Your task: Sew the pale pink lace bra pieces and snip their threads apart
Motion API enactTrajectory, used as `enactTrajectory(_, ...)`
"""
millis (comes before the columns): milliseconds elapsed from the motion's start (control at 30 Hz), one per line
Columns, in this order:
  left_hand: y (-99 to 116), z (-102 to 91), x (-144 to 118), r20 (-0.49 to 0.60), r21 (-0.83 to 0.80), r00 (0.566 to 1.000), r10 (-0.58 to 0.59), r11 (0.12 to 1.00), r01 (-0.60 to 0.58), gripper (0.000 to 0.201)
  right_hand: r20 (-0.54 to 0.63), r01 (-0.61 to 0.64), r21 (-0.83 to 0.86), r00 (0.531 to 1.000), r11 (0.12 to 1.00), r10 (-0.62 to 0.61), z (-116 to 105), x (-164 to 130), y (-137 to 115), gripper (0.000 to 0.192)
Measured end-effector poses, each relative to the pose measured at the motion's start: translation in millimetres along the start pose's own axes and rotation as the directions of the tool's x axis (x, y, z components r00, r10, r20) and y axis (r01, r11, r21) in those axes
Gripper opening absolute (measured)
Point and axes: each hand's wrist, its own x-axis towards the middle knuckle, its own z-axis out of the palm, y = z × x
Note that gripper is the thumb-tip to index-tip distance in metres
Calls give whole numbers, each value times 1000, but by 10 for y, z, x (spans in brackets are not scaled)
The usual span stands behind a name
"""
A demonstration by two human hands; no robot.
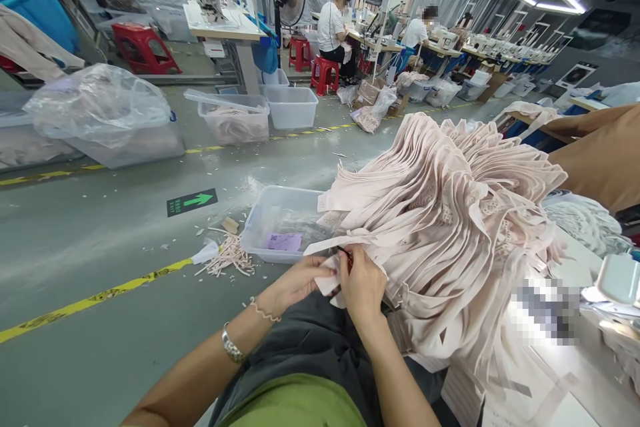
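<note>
Pale pink fabric (326, 283) is pinched between the fingertips of my left hand (299, 282), in front of my lap. My right hand (364, 285) is closed around what look like small scissors (344, 252), with black and reddish parts showing; most of the tool is hidden by fingers and cloth. Both hands are close together, almost touching. To their right rises a big heap of pale pink garments (425, 207) with straps and stitched edges. One strap end (325, 245) from the heap stretches just above my hands.
A clear plastic bin (257, 250) with a purple paper (284, 241) stands beyond my hands. Fabric scraps (233, 257) lie on the floor beside it. At right are a lit worktable (545, 373) and a person's arm (595, 147). Bins, sewing tables and seated people are farther back.
</note>
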Motion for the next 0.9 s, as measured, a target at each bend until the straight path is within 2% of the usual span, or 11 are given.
enactTrajectory(100, 161, 17, 80, -100, -119, 986, 131, 983, -143, 10, -89, 77, 142, 994, 987, -65, -59, -79, -36, 27)
enactTrajectory(167, 255, 52, 97, -114, -172, 982, 152, 970, -170, 14, -108, 111, 173, 990, 979, -93, -97, -143, -53, 27)
enactTrajectory(367, 256, 170, 4, -132, -314, 990, 59, 944, -98, 26, -93, 35, 42, 995, 999, -31, -121, -201, -40, 28)
enactTrajectory(500, 225, 205, -33, -225, -340, 974, 31, 934, -108, 23, -33, 15, -57, 999, 998, -17, -98, -136, -41, 25)
enactTrajectory(567, 225, 209, -44, -237, -343, 971, 23, 933, -106, 20, 15, -3, -118, 1000, 993, 5, -84, -106, -45, 21)
enactTrajectory(667, 180, 207, -67, -178, -313, 983, 43, 944, -98, 19, 69, -27, -164, 997, 986, 38, -54, -74, -36, 18)
enactTrajectory(767, 46, 196, -88, -68, -220, 994, 87, 970, -100, 29, 86, -36, -150, 995, 988, 49, -13, -53, -7, 20)
enactTrajectory(833, -56, 177, -80, -11, -121, 1000, 10, 993, -11, 33, 86, -35, -120, 995, 992, 45, 6, -49, 12, 23)
enactTrajectory(900, -112, 145, -43, -1, -55, 997, -81, 995, 81, 29, 52, -23, -70, 998, 997, 27, 2, -61, 17, 27)
